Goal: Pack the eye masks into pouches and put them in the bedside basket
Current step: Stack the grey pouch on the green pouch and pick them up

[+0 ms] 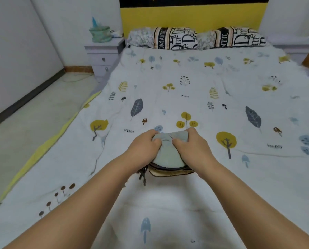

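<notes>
My left hand and right hand are both closed on the far edge of a soft grey-green fabric piece, thumbs pinched in toward each other with the cloth bunched between them. I take it for a pouch, with an eye mask perhaps inside, but I cannot tell which from here. It lies flat on the white leaf-and-tree printed bedspread, directly between my hands, its long axis running left to right across me, so neither hand is nearer. Its near edge rests on a dark-rimmed tan fabric item with a cord, touching it; what that is I cannot say. The teal fabric bedside basket sits on the pale nightstand, well apart, far ahead and to my left. My left hand would be the closer one to carry it there.
</notes>
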{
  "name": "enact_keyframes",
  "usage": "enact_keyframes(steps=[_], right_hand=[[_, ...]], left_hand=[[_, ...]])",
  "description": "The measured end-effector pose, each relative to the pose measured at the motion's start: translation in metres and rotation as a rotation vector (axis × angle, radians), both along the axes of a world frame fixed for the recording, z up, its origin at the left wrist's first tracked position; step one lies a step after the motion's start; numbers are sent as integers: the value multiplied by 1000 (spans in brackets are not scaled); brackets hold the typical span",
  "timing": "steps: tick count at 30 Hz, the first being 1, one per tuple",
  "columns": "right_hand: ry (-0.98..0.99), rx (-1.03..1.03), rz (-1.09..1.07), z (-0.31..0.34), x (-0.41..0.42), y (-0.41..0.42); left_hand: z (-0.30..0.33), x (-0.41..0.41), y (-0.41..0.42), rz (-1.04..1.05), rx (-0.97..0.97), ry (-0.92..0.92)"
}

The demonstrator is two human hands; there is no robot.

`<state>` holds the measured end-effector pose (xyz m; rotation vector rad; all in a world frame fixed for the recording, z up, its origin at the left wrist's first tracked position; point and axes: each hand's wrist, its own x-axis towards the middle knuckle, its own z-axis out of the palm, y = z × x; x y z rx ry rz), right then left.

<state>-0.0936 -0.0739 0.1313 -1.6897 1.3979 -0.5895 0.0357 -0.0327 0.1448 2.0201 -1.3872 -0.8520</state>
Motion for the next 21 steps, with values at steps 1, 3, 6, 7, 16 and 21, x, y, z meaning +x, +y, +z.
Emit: enact_keyframes(steps=[1, 3, 6, 7, 16, 21], right_hand=[[-5, 2, 9, 16, 1, -1], [-24, 3, 22, 50, 4, -4], [-25, -13, 37, 105, 8, -6], [-24, -19, 40, 124, 9, -6], [19, -93, 129, 275, 21, 10], [15, -105, 208, 334, 35, 25]], left_hand=[[17, 2, -1, -1, 3, 3], [53, 7, -2, -1, 4, 10], [109, 12, -3, 10, 4, 40], [127, 13, -3, 13, 3, 47], [271, 25, 21, 54, -50, 73], [330, 39, 45, 106, -79, 71]])
